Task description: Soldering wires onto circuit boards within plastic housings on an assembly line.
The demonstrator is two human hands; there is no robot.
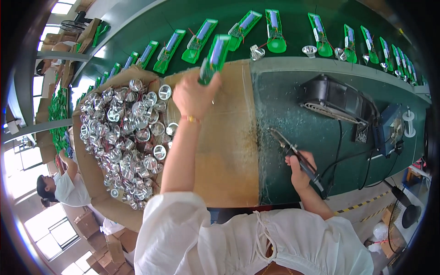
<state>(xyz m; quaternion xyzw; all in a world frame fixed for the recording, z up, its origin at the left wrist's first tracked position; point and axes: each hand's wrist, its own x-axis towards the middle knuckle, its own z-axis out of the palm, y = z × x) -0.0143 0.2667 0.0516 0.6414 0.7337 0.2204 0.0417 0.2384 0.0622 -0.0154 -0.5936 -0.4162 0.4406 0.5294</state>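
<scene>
My left hand (193, 94) is closed round the lower end of a green plastic casing (217, 54), slightly blurred. A purple battery cell shows in it. The hand is above the upper part of the brown cardboard sheet (224, 151). In my right hand (303, 168) is a black soldering gun (293, 151), its tip pointing up and left over the green mat (284, 183). Beside my left forearm lies a heap of silver lamp reflectors (133, 123) with red wires, inside a cardboard-walled bin (94, 172).
Across the back stand several similar green casings (199, 41), some with reflectors attached by wires. At the right are a black fan (334, 101), a blue soldering station (389, 130), a solder spool (408, 123) and trailing cables. Another person (68, 185) works at the far left.
</scene>
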